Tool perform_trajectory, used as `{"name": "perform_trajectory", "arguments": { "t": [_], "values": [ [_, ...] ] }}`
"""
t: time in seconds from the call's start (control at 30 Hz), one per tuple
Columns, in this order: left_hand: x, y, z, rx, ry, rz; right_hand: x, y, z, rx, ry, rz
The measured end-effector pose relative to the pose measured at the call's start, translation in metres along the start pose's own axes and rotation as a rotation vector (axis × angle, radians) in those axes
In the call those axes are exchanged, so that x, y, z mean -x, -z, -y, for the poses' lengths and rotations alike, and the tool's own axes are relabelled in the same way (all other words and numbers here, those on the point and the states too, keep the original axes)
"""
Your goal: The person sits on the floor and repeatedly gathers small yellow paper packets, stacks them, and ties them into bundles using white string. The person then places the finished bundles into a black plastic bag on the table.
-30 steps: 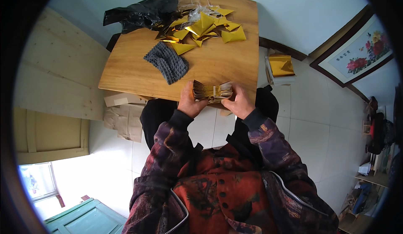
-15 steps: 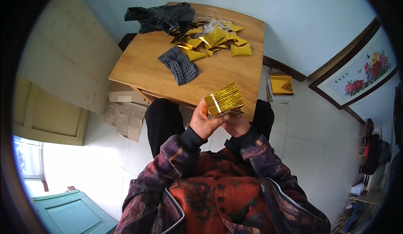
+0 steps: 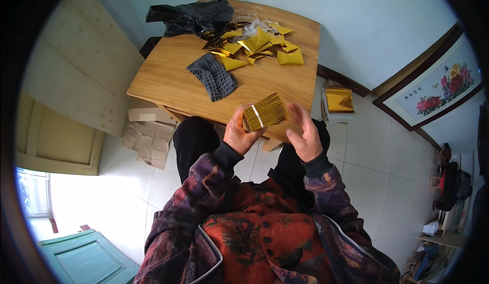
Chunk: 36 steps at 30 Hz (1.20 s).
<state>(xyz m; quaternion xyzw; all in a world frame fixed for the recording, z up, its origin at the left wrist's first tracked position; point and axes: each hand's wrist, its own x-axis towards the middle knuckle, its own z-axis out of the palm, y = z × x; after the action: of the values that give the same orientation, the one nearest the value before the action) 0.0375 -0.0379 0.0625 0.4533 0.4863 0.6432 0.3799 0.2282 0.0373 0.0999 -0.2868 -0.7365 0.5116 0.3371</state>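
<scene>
A thick stack of gold folded paper point(image 3: 269, 112), bound by a narrow white band, is gripped at its left end by my left hand point(image 3: 240, 133). Many thin layered edges face up. Just right of the stack, my right hand point(image 3: 306, 134) is spread, thumb apart from the fingers, with nothing in it. Both hands are over the near edge of the wooden table point(image 3: 158, 83). Beyond them lie a dark grey waffle-textured cloth point(image 3: 212, 78) and a loose heap of folded gold paper pieces point(image 3: 257, 42).
A crumpled black plastic bag point(image 3: 196, 18) and clear plastic wrap point(image 3: 254, 25) lie at the table's far side. On the floor at right is a pile of gold sheets point(image 3: 338, 101). Flattened brown cardboard point(image 3: 147, 141) lies at left. A framed flower picture point(image 3: 438, 85) leans at the right wall.
My right hand has let go of the stack and moved right, its fingers opening. The left hand keeps its hold, and the stack has shifted slightly left and away from me.
</scene>
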Motion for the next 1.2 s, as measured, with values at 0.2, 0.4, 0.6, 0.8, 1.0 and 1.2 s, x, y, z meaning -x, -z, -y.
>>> {"name": "perform_trajectory", "arguments": {
  "t": [0.2,0.4,0.6,0.8,1.0,1.2],
  "values": [
    [-0.030,0.001,0.030,-0.011,0.003,0.052,-0.033,-0.009,0.013,0.070,0.139,-0.017],
    [-0.049,0.000,0.051,0.137,0.036,0.059,-0.061,-0.010,0.031,0.606,0.505,-0.016],
    [-0.050,0.002,0.058,0.151,0.013,0.042,-0.079,-0.027,0.030,0.919,0.476,0.168],
    [-0.053,0.002,0.058,0.034,-0.102,-0.017,-0.083,-0.043,0.008,1.084,0.306,0.313],
    [-0.051,0.002,0.059,0.233,0.024,0.056,-0.084,-0.034,0.017,1.005,0.449,0.229],
    [-0.055,0.004,0.061,0.028,-0.050,0.021,-0.083,-0.043,0.022,1.071,0.260,0.396]
  ]
}}
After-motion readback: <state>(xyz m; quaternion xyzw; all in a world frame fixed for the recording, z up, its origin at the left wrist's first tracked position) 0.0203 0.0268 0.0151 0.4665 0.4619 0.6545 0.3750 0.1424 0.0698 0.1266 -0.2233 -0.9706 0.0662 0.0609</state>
